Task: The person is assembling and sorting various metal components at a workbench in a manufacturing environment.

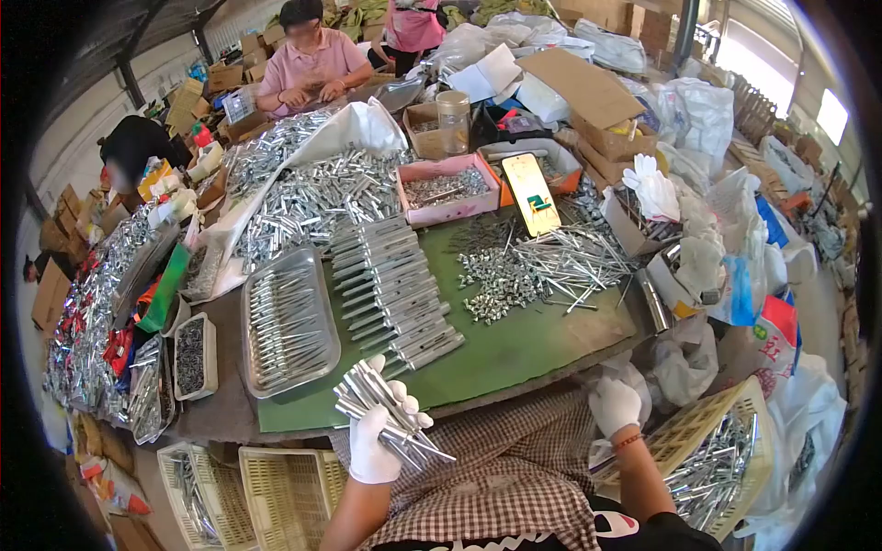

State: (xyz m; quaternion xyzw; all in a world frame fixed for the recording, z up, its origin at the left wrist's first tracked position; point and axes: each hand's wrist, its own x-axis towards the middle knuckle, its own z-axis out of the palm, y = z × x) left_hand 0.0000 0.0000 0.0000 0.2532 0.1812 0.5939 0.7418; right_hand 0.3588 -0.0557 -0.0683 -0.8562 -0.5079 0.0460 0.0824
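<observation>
My left hand, in a white glove, is closed round a bundle of silver metal tubes above the table's front edge. Just beyond it, a row of similar tubes with pointed ends lies on the green mat. To the left, a clear tray holds slim pointed metal rods. My right hand, also gloved, is beside the table's front right edge, near a plastic bag and a crate of metal tubes. Its fingers are curled; whatever they hold is hidden.
Small metal nuts and thin rods are heaped on the mat beneath a propped phone. Behind are a pink box and a large pile of tubes. Yellow crates stand below left. A person works across the table.
</observation>
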